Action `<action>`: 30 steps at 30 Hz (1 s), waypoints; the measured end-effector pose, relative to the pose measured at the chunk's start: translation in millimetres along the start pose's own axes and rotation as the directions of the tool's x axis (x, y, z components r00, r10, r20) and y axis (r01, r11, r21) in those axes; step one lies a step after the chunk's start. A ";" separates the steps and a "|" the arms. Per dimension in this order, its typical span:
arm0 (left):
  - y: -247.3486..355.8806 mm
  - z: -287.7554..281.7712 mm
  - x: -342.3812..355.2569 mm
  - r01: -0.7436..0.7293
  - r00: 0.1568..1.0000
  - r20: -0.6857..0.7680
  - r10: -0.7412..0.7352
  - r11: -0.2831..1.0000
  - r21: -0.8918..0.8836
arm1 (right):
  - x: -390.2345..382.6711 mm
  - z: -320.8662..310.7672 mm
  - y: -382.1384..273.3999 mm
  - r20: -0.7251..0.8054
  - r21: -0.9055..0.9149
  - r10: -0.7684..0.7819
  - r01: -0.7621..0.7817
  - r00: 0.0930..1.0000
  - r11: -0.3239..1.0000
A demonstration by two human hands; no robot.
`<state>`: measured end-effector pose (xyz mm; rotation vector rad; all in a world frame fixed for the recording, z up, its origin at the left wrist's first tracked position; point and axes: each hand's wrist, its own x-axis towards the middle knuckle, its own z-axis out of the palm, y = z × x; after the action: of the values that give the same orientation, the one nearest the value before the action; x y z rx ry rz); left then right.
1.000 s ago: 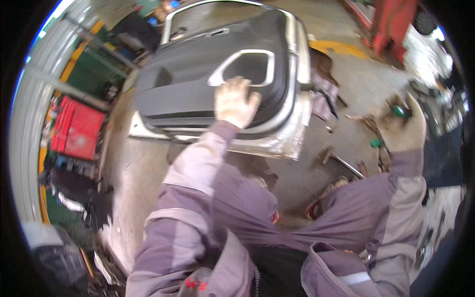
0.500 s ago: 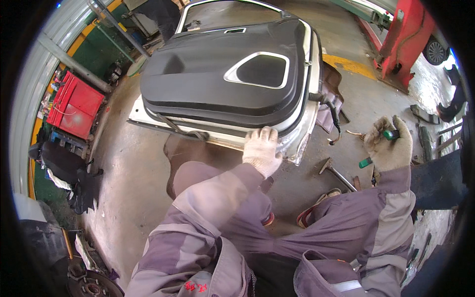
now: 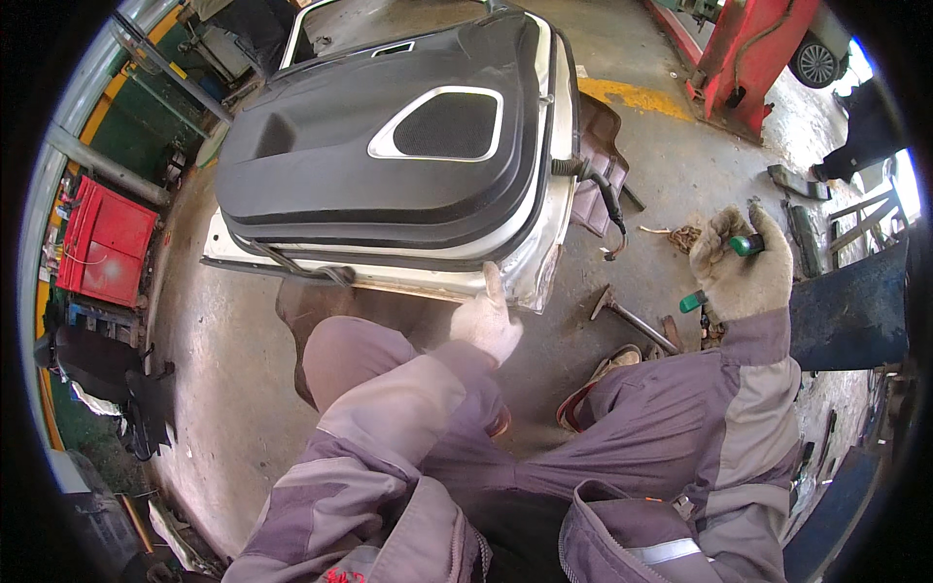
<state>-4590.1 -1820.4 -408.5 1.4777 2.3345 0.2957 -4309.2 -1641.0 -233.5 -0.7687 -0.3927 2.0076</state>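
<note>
A car door (image 3: 360, 165) with a black inner panel lies flat in front of me, its speaker grille (image 3: 445, 123) facing up. At its near edge is my left hand (image 3: 484, 325), in a pale work glove; the index finger stretches toward the white metal rim, and the other fingers look curled and slightly blurred. Whether the fingertip touches is unclear. My gloved right hand (image 3: 743, 272) is raised off to the right, palm up, with fingers bent round a green-handled tool (image 3: 746, 245). A second green end (image 3: 693, 301) shows beside that palm; the tool's shaft is hidden.
A hammer (image 3: 632, 321) lies on the floor near my shoe. The door's wiring harness (image 3: 603, 199) hangs off its right side. A red cabinet (image 3: 107, 243) stands left, a red lift post (image 3: 753, 68) far right. Another person's legs (image 3: 255, 29) are at the back left.
My left hand has drawn back from the door's edge, and its index finger now points out. The view has shifted, moving the door left and up. The right hand keeps its grip.
</note>
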 end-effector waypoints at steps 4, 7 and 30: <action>6.5 -17.9 18.4 0.097 0.990 -0.099 -0.104 0.992 -0.080 | -1.3 2.8 0.0 0.004 -0.018 -0.008 0.008 1.000 1.000; 0.5 -33.7 22.4 0.008 0.975 -0.219 0.029 0.986 0.167 | -0.2 1.9 -0.5 0.002 -0.009 0.014 -0.014 1.000 1.000; 7.7 -24.0 5.2 0.149 0.986 0.091 -0.140 0.984 -0.099 | -2.2 4.9 0.1 0.028 -0.008 0.029 -0.028 0.999 1.000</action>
<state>-4595.6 -1812.0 -384.9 1.2401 2.3071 0.3070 -4311.7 -1642.8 -229.1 -0.7551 -0.4078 2.0465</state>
